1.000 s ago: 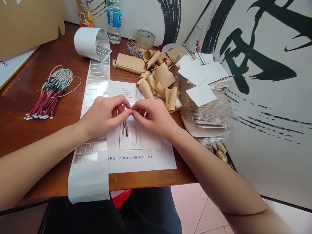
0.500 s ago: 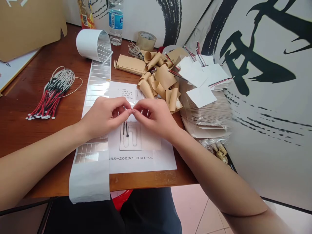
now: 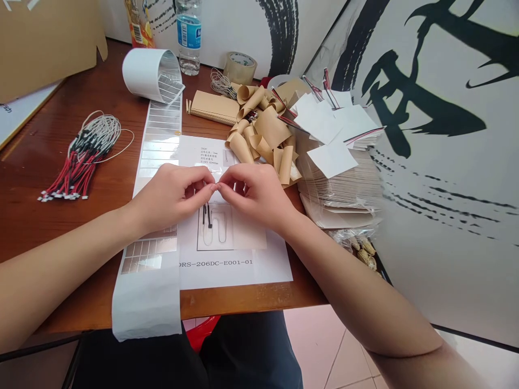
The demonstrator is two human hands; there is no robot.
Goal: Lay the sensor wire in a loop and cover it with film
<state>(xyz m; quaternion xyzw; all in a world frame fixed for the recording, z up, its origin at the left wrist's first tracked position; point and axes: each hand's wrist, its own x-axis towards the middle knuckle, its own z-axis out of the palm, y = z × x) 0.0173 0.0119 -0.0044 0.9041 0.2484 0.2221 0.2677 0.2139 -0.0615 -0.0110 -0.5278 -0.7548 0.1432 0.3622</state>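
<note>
My left hand [image 3: 172,197] and my right hand [image 3: 255,197] meet above a printed white sheet [image 3: 235,273], fingertips pinched together on a small thin item too small to make out. Under the hands, the sheet shows a looped wire diagram with dark lead lines [image 3: 208,216] and the printed code "DRS-206DC-E001-01". To the left of the sheet, and partly under my left wrist, runs a long strip of shiny labels [image 3: 160,146] from a white label roll [image 3: 146,73]. A bundle of red, black and white wires [image 3: 77,167] lies left of that strip.
Curled kraft paper pieces [image 3: 263,135] are heaped behind the sheet. To their right are white cards [image 3: 332,159] with wires on a stacked pile of sleeves [image 3: 340,189]. A water bottle [image 3: 189,38] and tape roll [image 3: 240,67] stand at the back. The wooden table's front edge [image 3: 251,297] lies below.
Both hands stay pinched together at the same spot. Only the whole view shifts slightly.
</note>
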